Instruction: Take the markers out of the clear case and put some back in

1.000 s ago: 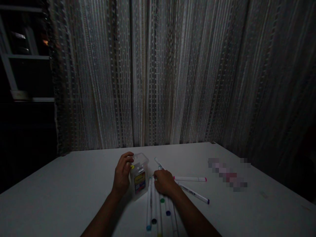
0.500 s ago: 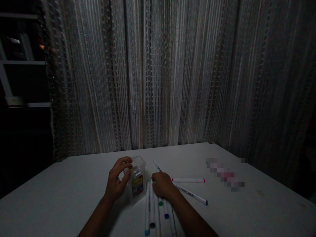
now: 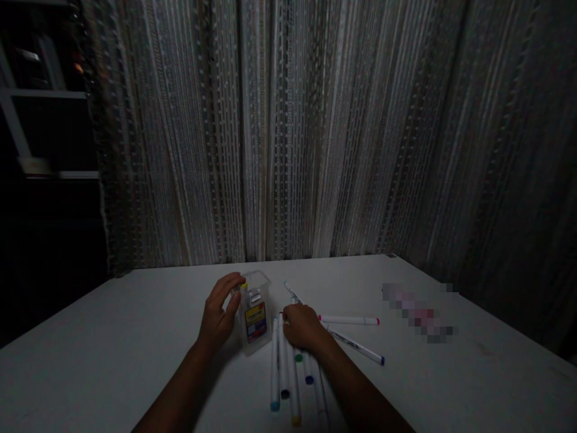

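Observation:
A clear plastic box [image 3: 264,291] with a yellow and blue label stands upright on the white table. My left hand [image 3: 220,307] is curled around its left upper edge, thumb toward the front. Just by those fingertips a small yellow tip [image 3: 244,285] shows at the box top. To the right of the box, my right hand [image 3: 302,325] is closed over a bunch of white markers [image 3: 285,361], its fingertips at the far end of one; the grip itself is partly hidden. The markers' near ends are light blue, black, yellow, green and dark blue.
A pink-ended marker [image 3: 349,320] and a blue-ended marker [image 3: 356,344] lie to the right of my right hand. Another marker [image 3: 293,291] points away behind it. A pixelated pinkish item [image 3: 419,313] rests farther right. Striped curtains [image 3: 279,132] hang behind the table [image 3: 135,337].
The whole view has shifted slightly, so everything sits a little higher and to the right. Both hands keep nearly the same places at the box and the markers.

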The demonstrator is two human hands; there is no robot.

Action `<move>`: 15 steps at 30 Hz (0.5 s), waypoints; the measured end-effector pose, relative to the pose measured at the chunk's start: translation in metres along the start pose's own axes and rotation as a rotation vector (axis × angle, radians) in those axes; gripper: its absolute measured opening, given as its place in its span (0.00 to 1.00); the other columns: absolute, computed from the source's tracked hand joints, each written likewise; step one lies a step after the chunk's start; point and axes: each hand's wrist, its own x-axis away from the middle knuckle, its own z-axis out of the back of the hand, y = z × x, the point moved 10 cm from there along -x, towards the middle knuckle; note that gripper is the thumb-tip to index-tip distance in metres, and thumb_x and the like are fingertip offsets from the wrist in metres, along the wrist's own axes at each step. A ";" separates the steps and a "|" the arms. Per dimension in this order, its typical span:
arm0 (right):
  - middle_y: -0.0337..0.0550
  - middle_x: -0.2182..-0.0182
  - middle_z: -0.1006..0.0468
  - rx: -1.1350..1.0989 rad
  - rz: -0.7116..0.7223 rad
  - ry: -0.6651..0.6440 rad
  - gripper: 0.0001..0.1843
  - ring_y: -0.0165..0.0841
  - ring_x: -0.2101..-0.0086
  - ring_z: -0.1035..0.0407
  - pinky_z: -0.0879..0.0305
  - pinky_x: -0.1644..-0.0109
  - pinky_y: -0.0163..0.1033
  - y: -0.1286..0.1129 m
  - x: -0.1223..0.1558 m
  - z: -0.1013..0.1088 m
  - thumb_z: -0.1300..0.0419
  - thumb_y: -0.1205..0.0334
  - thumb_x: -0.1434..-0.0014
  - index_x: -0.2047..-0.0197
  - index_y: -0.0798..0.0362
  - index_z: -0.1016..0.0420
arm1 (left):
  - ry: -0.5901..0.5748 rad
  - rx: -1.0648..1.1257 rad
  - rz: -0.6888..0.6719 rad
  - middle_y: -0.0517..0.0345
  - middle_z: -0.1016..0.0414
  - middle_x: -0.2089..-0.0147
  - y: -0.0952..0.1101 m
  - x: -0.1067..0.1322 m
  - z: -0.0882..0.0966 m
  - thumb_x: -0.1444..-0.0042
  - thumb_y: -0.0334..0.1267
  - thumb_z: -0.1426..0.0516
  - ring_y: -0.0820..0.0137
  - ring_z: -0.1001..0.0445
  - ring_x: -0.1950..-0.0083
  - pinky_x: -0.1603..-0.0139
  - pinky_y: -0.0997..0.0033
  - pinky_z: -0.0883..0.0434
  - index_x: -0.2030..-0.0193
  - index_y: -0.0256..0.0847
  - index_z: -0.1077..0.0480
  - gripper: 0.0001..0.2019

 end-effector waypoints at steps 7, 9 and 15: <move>0.54 0.60 0.24 -0.004 0.015 0.022 0.14 0.42 0.58 0.30 0.38 0.58 0.41 -0.001 0.001 0.002 0.49 0.68 0.51 0.62 0.57 0.27 | 0.006 0.028 0.052 0.48 0.31 0.52 -0.001 0.000 0.000 0.42 0.46 0.53 0.64 0.34 0.47 0.46 0.62 0.36 0.57 0.37 0.34 0.16; 0.54 0.60 0.24 -0.006 0.015 0.028 0.14 0.42 0.58 0.30 0.38 0.58 0.41 -0.001 0.001 0.002 0.49 0.68 0.51 0.62 0.57 0.27 | 0.003 0.033 0.068 0.47 0.32 0.52 -0.002 0.001 0.000 0.42 0.46 0.53 0.64 0.35 0.47 0.46 0.62 0.37 0.56 0.37 0.34 0.16; 0.54 0.60 0.24 0.014 0.017 -0.003 0.15 0.42 0.57 0.31 0.38 0.57 0.41 -0.002 0.001 0.002 0.49 0.69 0.52 0.61 0.58 0.27 | 0.056 0.004 0.017 0.49 0.34 0.54 0.001 -0.001 0.005 0.42 0.46 0.54 0.64 0.34 0.50 0.49 0.63 0.35 0.61 0.38 0.35 0.15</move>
